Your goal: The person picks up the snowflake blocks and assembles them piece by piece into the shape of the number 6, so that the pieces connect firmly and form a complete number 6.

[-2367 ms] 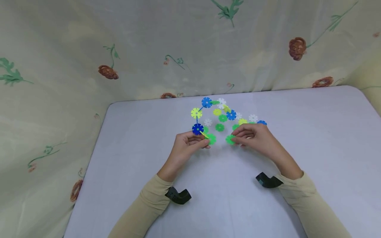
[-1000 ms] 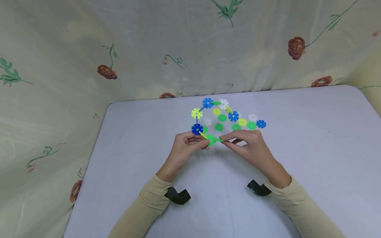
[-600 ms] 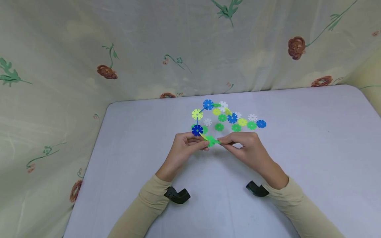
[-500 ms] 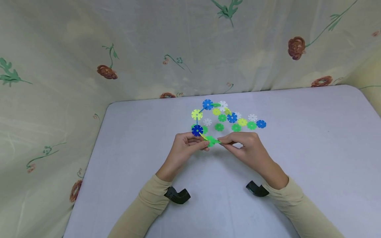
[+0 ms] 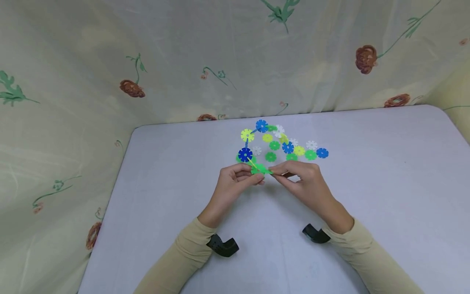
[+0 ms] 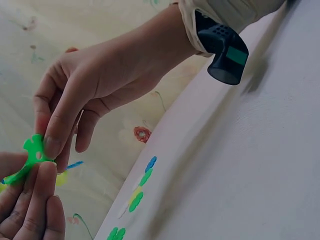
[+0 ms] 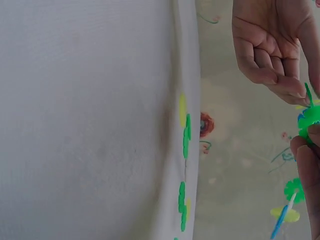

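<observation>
A chain of slotted snowflake discs, linked edge to edge in blue, yellow, green and white, curves up and over from my left hand (image 5: pixel 236 179). My left thumb and fingers pinch the chain's near end, a green disc (image 5: pixel 259 168) below a dark blue disc (image 5: pixel 245 154). Opposite it, my right hand (image 5: pixel 308 175) pinches another green disc between thumb and forefinger, seen nearly edge-on. The two green discs meet between the fingertips. In the right wrist view, a lower stretch of the chain shows a green disc (image 7: pixel 294 191) beside yellow and blue ones.
Loose discs lie on the white table (image 5: pixel 385 183) beyond the hands, among them a yellow disc (image 5: pixel 299 150), a blue disc (image 5: pixel 322 152) and a white disc (image 5: pixel 311 145). A flowered curtain (image 5: pixel 235 61) hangs behind the table's far edge.
My right hand has brought its green disc leftward from apart to against the chain's green end disc. Lately my left hand has shifted slightly right, and the chain has swung right with it.
</observation>
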### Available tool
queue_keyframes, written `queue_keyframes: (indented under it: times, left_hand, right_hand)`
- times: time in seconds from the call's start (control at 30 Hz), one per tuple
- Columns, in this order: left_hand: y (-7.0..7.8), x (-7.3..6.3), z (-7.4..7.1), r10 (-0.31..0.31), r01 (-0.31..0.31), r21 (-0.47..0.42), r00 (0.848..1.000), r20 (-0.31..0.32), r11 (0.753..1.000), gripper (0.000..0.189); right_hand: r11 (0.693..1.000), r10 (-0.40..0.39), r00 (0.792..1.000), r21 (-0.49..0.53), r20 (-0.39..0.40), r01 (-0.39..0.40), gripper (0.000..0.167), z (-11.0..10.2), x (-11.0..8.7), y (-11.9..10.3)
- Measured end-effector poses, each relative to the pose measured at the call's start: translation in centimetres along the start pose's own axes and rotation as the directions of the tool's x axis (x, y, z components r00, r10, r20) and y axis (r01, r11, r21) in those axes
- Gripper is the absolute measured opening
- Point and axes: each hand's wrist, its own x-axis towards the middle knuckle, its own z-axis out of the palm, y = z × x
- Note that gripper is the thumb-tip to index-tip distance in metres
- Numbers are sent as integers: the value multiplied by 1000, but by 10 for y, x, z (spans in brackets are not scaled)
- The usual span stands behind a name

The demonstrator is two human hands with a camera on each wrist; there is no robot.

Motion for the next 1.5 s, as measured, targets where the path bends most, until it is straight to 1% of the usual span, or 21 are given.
queue_keyframes:
  times: [0.1,0.27,0.43,0.5,0.53,0.6,0.63,0.67,0.7,0.77,0.83,0.9,0.97,1.07,1.1,1.27,1.37,1.5]
  left_hand:
    - [0,0,1,3,-3,-9,1000,-12,1000,17]
    - [2,-1,0,-2,1,-14,1000,-17,1000,15]
    - [2,-1,-3,-1,1,2,1000,-30,1000,14]
    - [2,0,-4,-1,1,4,999,-37,1000,13]
    - [2,0,-4,-4,4,4,999,-40,1000,13]
    - [2,0,-5,-9,9,-1,999,-44,1000,14]
    - [1,1,-5,-10,10,-4,999,-43,1000,14]
    - [1,1,-5,-13,13,-8,999,-43,1000,14]
    - [1,1,-5,-16,16,-10,999,-42,1000,14]
    - [1,1,-5,-16,15,-18,999,-41,1000,14]
    - [0,1,-5,-17,16,-24,999,-40,1000,14]
    - [0,1,-5,-16,15,-23,999,-39,1000,14]
    - [1,1,-6,-14,13,-25,999,-36,1000,14]
    - [1,1,-6,-16,15,-25,999,-35,1000,15]
    - [1,1,-6,-17,16,-26,999,-35,1000,15]
    - [2,1,-6,-22,21,-20,999,-38,1000,14]
    - [1,1,-7,-24,23,-14,999,-39,1000,14]
    - [1,2,-8,-14,14,-11,999,-37,1000,14]
  right_hand:
    - [1000,-4,1000,-6,17,4,26,1,0,-1]
    - [1000,-9,999,-20,38,9,28,0,1,-1]
    - [999,-3,998,-39,69,6,30,-11,3,5]
    - [998,27,998,-62,59,-23,28,-20,5,9]
    - [996,54,997,-78,45,-51,27,-26,6,12]
    - [984,137,991,-113,8,-135,25,-37,7,19]
    - [973,190,982,-132,-12,-189,23,-42,7,24]
    - [957,252,967,-145,-27,-253,22,-48,7,29]
    - [935,316,948,-159,-35,-318,21,-53,7,34]
    - [880,436,899,-194,-30,-433,22,-63,5,43]
    - [824,533,846,-226,-4,-520,24,-73,4,52]
    - [766,616,787,-256,29,-590,27,-80,3,61]
    - [716,677,734,-279,57,-639,30,-85,3,69]
    - [653,744,664,-295,77,-697,35,-86,3,79]
    - [642,755,650,-296,82,-708,37,-86,3,82]
    - [617,780,616,-303,110,-727,42,-84,1,94]
    - [604,791,600,-299,117,-738,42,-81,0,99]
    - [593,800,591,-285,104,-753,37,-79,-1,103]
